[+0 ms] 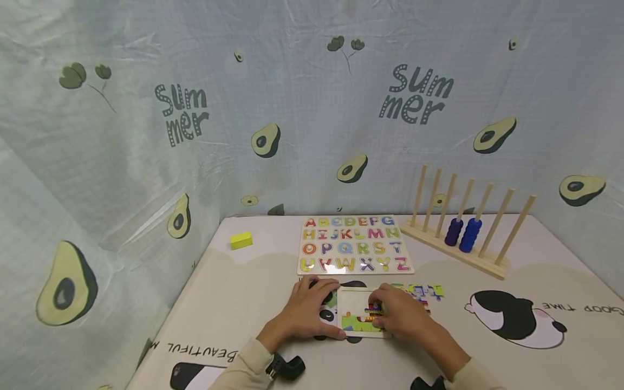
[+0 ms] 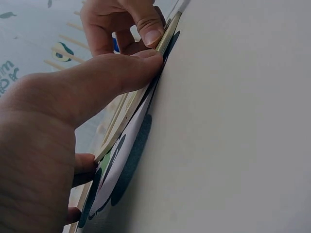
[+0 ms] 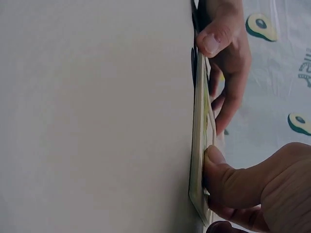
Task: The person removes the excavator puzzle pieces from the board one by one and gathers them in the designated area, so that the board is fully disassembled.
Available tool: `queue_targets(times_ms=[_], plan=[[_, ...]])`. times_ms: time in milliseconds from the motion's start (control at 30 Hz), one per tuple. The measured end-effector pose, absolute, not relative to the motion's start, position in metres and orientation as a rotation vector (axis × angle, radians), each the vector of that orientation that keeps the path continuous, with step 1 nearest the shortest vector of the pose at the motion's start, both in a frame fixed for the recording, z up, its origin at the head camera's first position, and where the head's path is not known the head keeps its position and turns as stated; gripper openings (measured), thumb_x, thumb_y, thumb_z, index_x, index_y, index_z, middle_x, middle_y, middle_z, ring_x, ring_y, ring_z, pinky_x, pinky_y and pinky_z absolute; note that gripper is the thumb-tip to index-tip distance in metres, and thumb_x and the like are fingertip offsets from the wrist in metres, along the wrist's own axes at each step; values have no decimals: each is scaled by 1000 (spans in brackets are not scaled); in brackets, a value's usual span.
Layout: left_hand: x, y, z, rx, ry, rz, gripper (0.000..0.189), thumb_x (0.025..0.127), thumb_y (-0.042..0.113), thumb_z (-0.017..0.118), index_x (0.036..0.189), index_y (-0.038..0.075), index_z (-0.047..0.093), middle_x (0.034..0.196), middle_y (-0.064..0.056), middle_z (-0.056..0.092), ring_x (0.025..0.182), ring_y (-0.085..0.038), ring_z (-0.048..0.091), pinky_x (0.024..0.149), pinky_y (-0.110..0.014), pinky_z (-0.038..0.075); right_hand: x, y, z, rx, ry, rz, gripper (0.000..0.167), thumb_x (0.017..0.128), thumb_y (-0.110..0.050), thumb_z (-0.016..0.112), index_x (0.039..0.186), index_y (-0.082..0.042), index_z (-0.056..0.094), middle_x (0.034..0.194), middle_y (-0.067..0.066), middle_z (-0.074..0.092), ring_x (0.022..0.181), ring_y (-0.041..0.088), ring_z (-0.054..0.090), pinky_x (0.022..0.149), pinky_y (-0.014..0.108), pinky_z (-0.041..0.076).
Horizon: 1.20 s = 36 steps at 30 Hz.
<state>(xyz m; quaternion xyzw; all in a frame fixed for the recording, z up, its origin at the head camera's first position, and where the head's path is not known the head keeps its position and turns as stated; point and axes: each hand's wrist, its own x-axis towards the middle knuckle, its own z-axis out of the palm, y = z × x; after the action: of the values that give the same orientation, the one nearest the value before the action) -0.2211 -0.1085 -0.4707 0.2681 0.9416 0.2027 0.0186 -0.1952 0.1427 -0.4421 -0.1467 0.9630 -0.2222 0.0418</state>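
Our left hand point(image 1: 310, 310) is gripping a rectangular pale-wood tray point(image 1: 352, 298), filled only nearside; over it, our right hand point(image 1: 403, 314) is pinching a dark patterned jigsaw piece point(image 1: 374, 307), multicoloured loose pieces point(image 1: 434, 292) waiting beyond.

Soft light here in the head view, white glare on the alphabet board point(image 1: 356, 255), faint sheen across the curtain point(image 1: 302, 81); both wrist views run dimmer, shadow greying the counter point(image 3: 165, 208)!

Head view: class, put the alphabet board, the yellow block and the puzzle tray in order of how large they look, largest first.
1. Alphabet board
2. Puzzle tray, though partly hidden
3. Yellow block
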Motion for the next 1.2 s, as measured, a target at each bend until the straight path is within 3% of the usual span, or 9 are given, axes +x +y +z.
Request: queue_targets(times_ms=[233, 500, 833, 1000, 1200], plan=[[-222, -108, -471, 835, 2918, 637, 102, 64, 80, 74, 150, 30, 48, 152, 14, 45, 135, -23, 31, 111, -52, 28, -197, 140, -444, -393, 2949, -609, 31, 81, -19, 87, 106, -18, 69, 96, -3, 57, 85, 18, 52, 84, 43, 49], [-222, -108, -470, 832, 2921, 644, 103, 64, 80, 74, 150, 29, 49, 152, 13, 45, 135, -24, 31, 111, -52, 28, -196, 141, -445, -439, 2952, -729, 37, 80, -11, 87, 104, -20, 59, 93, -4, 50, 82, 16, 49, 75, 38, 43], [-222, -110, -469, 815, 2929, 634, 102, 64, 80, 74, 148, 29, 50, 152, 13, 46, 136, -25, 30, 112, -53, 27, -196, 145, -445, -577, 2965, -722, 27, 80, -15, 86, 97, -20, 66, 90, -6, 48, 81, 14, 47, 74, 35, 41], [-222, -110, -470, 825, 2922, 635, 102, 64, 80, 73, 148, 29, 50, 151, 13, 46, 136, -25, 31, 112, -53, 27, -199, 152, -445, -751, 2946, -771, 7, 91, -14, 75, 92, -18, 70, 85, -9, 47, 77, 9, 45, 70, 28, 40], [-223, -109, -471, 839, 2920, 636, 102, 64, 80, 73, 149, 29, 50, 152, 13, 46, 136, -24, 31, 111, -52, 28, -203, 162, -438, -830, 2872, -921, 8, 100, -9, 63, 97, -14, 69, 85, -11, 58, 78, 6, 50, 71, 26, 46]])
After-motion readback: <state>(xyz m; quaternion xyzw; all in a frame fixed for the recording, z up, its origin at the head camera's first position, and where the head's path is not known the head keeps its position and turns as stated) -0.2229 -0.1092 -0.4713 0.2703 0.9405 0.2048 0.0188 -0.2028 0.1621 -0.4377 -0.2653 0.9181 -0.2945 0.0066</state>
